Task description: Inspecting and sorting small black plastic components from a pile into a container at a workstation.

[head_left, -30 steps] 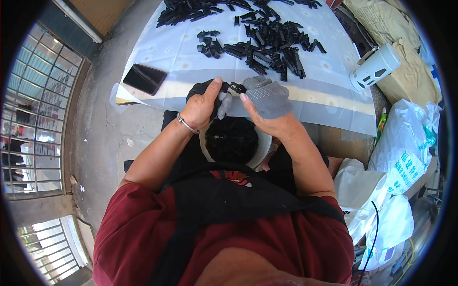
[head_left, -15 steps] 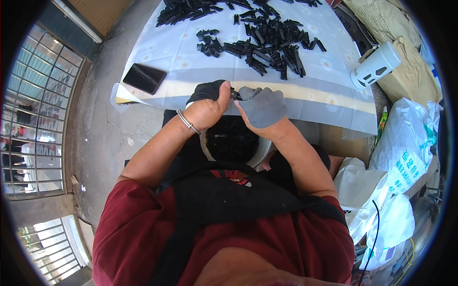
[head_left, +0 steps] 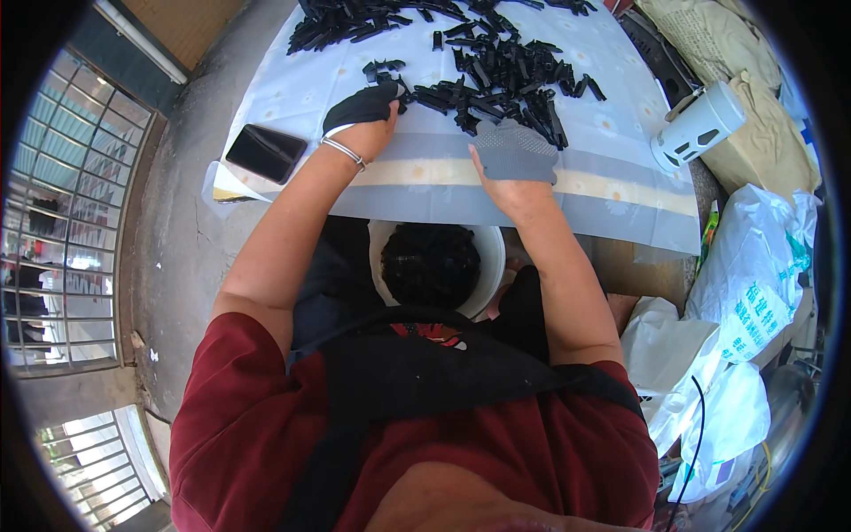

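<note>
My left hand (head_left: 365, 120), in a black fingerless glove, reaches over the table to a small cluster of black plastic parts (head_left: 383, 67). Its fingers are bent in toward the thumb, and what lies between them is hidden. Farther right, my right hand (head_left: 516, 156) wears a grey dotted glove and is at the near edge of a larger heap of black plastic parts (head_left: 510, 75). Its fingers curl downward, with the tips out of sight beneath the glove. Below the table edge, between my legs, stands a white bucket (head_left: 493, 273) holding a dark mass.
A dark phone (head_left: 266, 152) lies at the table's left. Another heap of black parts (head_left: 332, 25) is at the far left of the patterned tablecloth (head_left: 612, 191). A white cylindrical container (head_left: 700, 124) stands at the right edge, with plastic bags (head_left: 753, 275) beyond it.
Both hands have parted from their meeting point above the bucket and moved forward over the table, left to the small cluster, right to the large heap. The small dark piece between them is no longer visible.
</note>
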`<state>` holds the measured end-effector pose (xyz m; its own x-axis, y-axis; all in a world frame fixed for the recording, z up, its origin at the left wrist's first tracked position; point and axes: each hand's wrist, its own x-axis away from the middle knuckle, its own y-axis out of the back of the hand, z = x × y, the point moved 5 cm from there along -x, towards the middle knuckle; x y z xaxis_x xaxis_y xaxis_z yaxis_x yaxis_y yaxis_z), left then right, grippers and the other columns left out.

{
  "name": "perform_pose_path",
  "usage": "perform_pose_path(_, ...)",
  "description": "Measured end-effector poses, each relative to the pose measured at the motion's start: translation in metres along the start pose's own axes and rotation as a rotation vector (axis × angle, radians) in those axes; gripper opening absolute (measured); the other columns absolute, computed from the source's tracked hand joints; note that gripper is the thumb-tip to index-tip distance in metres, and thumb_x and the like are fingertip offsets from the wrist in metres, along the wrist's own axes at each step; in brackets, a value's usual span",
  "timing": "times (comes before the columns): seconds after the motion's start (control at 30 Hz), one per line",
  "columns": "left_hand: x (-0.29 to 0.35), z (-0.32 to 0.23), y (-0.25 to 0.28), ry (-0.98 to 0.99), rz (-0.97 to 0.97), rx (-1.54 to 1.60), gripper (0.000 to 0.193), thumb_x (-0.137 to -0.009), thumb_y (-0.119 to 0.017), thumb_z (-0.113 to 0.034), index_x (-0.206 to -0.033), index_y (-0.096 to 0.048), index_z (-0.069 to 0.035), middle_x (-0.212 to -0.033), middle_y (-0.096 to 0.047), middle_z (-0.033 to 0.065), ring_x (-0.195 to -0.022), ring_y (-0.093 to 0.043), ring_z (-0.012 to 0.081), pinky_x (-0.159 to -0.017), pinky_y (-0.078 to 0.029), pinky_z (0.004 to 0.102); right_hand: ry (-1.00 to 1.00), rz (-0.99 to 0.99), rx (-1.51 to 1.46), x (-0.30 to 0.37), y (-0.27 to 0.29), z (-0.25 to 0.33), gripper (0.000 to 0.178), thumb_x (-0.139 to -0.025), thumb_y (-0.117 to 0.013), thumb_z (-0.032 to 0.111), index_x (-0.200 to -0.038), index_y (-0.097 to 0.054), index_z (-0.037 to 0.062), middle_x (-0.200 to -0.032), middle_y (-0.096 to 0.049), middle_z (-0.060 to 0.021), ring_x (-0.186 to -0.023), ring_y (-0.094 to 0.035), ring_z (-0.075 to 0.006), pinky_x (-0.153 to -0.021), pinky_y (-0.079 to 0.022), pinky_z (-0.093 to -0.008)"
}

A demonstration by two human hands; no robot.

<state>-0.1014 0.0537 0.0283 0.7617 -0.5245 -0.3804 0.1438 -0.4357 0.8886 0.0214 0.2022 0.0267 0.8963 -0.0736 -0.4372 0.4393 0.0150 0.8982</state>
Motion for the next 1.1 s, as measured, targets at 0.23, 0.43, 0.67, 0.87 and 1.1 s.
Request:
perform_pose_path(0.23,-0.007,-0.003,-0.025,-0.129,0.052,-0.081,0.021,-0.078,-0.048,-0.015,-0.094,-0.061,-0.013,-0.091,-0.060,0.0120,-0.084,-0.058,0.0278,-0.073,-0.046,0.0365,0.055,0.091,-0.008,0.000,-0.006,0.000,0.017,-0.079,-0.051,0.018,-0.087,-0.058,0.0053,-0.075,-0.058,-0.0159,-0.074,-0.057,-0.0315,-0.064,-0.045,-0.0427)
perform_pose_path(0.43,0.009,-0.012,-0.020,-0.125,0.235,-0.067,0.025,-0.079,-0.047,-0.018,-0.100,-0.058,-0.010,-0.095,-0.058,0.0126,-0.086,-0.057,0.0288,-0.075,-0.045,0.0370,-0.085,0.189,-0.099,0.013,0.006,-0.015,0.015,-0.076,-0.049,0.015,-0.079,-0.059,0.0041,-0.078,-0.060,-0.0163,-0.074,-0.058,-0.0342,-0.066,-0.046,-0.0445)
perform_pose_path(0.67,0.019,-0.017,-0.017,-0.159,0.188,-0.128,0.025,-0.079,-0.047,-0.019,-0.099,-0.058,-0.008,-0.094,-0.058,0.0133,-0.084,-0.057,0.0293,-0.073,-0.046,0.0378,-0.033,0.067,-0.088,0.015,0.012,-0.003,0.015,-0.076,-0.049,0.014,-0.080,-0.059,0.0041,-0.077,-0.060,-0.0154,-0.074,-0.058,-0.0324,-0.064,-0.046,-0.0430)
perform_pose_path(0.87,0.032,-0.026,-0.010,-0.164,0.137,-0.072,0.024,-0.080,-0.049,-0.016,-0.100,-0.058,-0.007,-0.091,-0.060,0.0130,-0.083,-0.057,0.0283,-0.072,-0.046,0.0367,-0.083,0.074,0.037,0.013,0.006,-0.012,0.016,-0.078,-0.050,0.017,-0.079,-0.058,0.0033,-0.074,-0.059,-0.0155,-0.075,-0.059,-0.0316,-0.064,-0.046,-0.0418)
perform_pose_path(1.1,0.053,-0.032,-0.001,-0.286,-0.013,0.169,0.035,-0.075,-0.060,-0.015,-0.107,-0.052,-0.006,-0.084,-0.060,0.0143,-0.074,-0.059,0.0280,-0.066,-0.047,0.0351,0.012,-0.092,-0.574,0.028,0.024,0.004,0.028,-0.084,-0.050,0.025,-0.099,-0.056,0.0019,-0.089,-0.058,-0.0184,-0.083,-0.056,-0.0333,-0.072,-0.045,-0.0393)
